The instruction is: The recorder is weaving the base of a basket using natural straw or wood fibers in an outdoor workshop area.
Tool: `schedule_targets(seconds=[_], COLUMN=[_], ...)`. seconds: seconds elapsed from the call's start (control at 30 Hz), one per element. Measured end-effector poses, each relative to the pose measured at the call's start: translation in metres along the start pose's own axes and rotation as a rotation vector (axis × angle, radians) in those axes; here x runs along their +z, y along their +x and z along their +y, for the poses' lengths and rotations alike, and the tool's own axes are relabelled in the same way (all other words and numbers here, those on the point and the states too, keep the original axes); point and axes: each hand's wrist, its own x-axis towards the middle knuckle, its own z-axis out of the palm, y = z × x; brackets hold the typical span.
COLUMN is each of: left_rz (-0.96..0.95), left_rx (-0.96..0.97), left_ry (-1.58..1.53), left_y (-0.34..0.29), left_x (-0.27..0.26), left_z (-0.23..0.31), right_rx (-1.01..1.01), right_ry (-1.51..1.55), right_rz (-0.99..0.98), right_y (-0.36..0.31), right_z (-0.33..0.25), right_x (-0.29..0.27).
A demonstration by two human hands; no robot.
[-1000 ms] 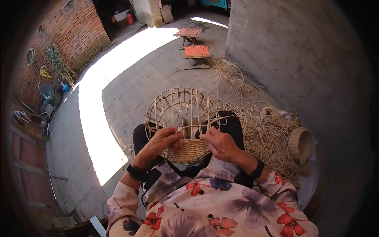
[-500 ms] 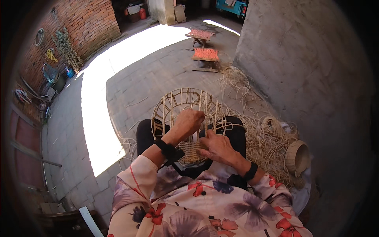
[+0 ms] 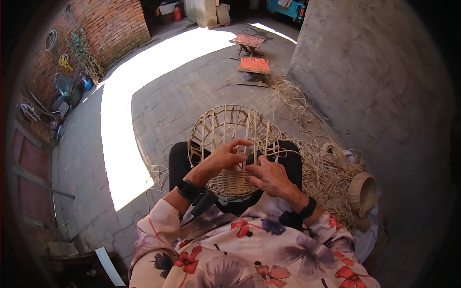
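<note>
A round wicker frame [image 3: 196, 137] with pale cords strung across it rests upright against my lap. Its near part carries a tightly woven cord panel [image 3: 230, 185]. My left hand [image 3: 224, 157] is over the strung cords just above this panel, its fingers spread apart and nothing plainly held. My right hand [image 3: 270, 176] lies at the panel's right upper edge, its fingers curled in at the upright cords [image 3: 254, 137]. The fingertips partly hide the strands they grip.
On my right lies a large tangled heap of cord [image 3: 321, 175], with a small woven basket [image 3: 361, 192] tipped on its side. Beside it rises a grey wall [image 3: 370, 72]. Two low stools with orange woven seats [image 3: 253, 65] stand ahead on the paving.
My left hand has loosened from a closed grip to spread fingers and moved slightly down. My right hand stays at the panel's edge, shifted a little.
</note>
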Motion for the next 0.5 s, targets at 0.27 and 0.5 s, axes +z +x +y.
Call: schedule_targets(seconds=[0.27, 0.5], left_rz=[0.223, 0.347], left_rx=[-0.087, 0.045], left_ry=[0.264, 0.245], left_y=[-0.055, -0.070], left_x=[-0.045, -0.061], left_z=[-0.024, -0.018], right_rx=[-0.090, -0.324], right_ry=[0.091, 0.113], right_rz=[0.079, 0.166], right_y=[0.005, 0.017], right_z=[0.005, -0.021], right_x=[0.005, 0.023])
